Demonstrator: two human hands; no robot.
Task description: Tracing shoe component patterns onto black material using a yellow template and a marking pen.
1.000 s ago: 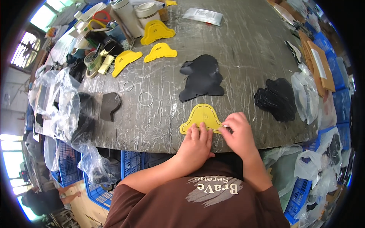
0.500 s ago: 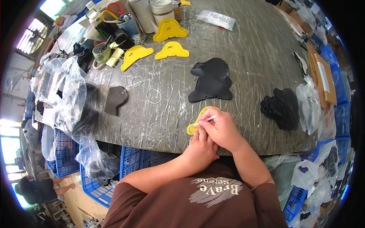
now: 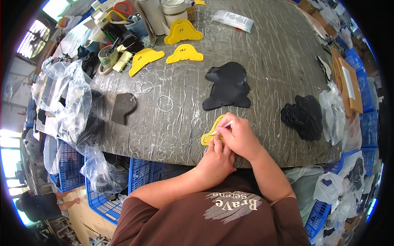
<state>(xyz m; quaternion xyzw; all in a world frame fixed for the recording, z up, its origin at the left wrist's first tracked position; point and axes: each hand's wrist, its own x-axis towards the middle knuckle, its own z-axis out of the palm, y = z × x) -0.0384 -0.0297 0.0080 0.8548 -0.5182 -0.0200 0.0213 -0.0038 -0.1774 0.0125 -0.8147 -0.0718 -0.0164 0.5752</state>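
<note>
A yellow curved template (image 3: pixel 206 140) lies near the table's front edge, partly covered by my hands. My right hand (image 3: pixel 241 137) is closed around a slim white pen (image 3: pixel 226 125), which slants down to the left with its tip at the template's inner slot. My left hand (image 3: pixel 215 162) rests beside it, fingers stretched out and fingertips on the template's near edge. What lies under the template is mostly hidden. Just beyond my hands sits a stack of black shaped pieces (image 3: pixel 226 87).
Another black stack (image 3: pixel 302 118) lies at the right beside clear plastic bags (image 3: pixel 331 117). More yellow templates (image 3: pixel 184 53), elastic rings (image 3: pixel 165 103) and a dark piece (image 3: pixel 124 108) lie farther left. A white packet (image 3: pixel 233 21) lies at the back. Blue crates (image 3: pixel 102 205) stand below the table edge.
The pen in my right hand now stands at a steeper slant, and that hand has shifted slightly along the template. My left hand stays nearly in place.
</note>
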